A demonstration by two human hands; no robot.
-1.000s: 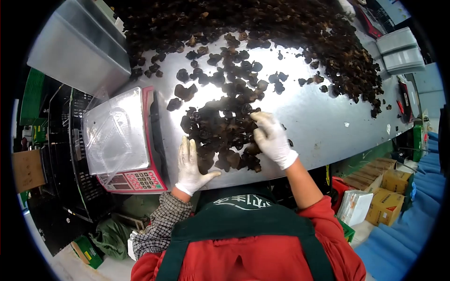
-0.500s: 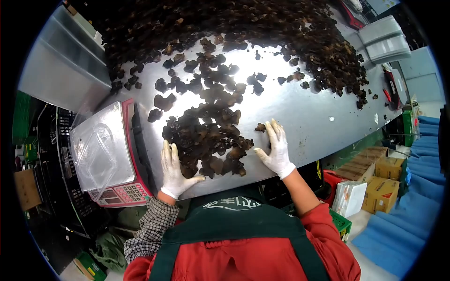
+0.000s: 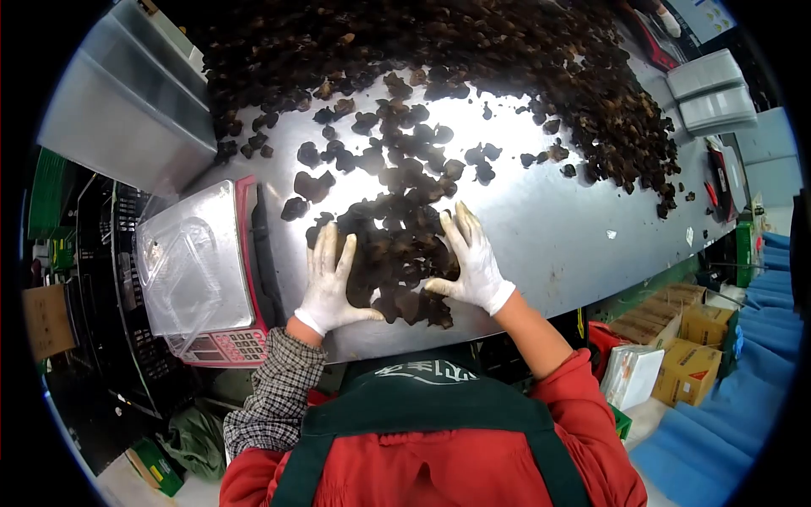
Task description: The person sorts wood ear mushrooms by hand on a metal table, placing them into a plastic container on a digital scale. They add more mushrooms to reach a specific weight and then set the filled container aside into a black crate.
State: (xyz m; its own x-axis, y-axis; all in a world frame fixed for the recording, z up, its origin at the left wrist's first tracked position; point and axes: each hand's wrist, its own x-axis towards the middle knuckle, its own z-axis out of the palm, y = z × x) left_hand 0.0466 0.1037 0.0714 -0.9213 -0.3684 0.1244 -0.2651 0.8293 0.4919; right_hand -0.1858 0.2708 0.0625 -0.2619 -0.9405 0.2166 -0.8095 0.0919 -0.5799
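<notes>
Bright glare, curved fisheye edges

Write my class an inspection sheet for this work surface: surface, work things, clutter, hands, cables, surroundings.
Surface: metal table, shiny, with glare.
Work things: small pile of dark, crinkled pieces; larger heap along the far side; loose pieces between.
Clutter: clear plastic on the scale; small pale scrap right of the pile.
Hands: left hand and right hand gloved, fingers spread, at either side of the pile.
Cables: nothing clearly seen.
Surroundings: cardboard box and blue cloth at right.
</notes>
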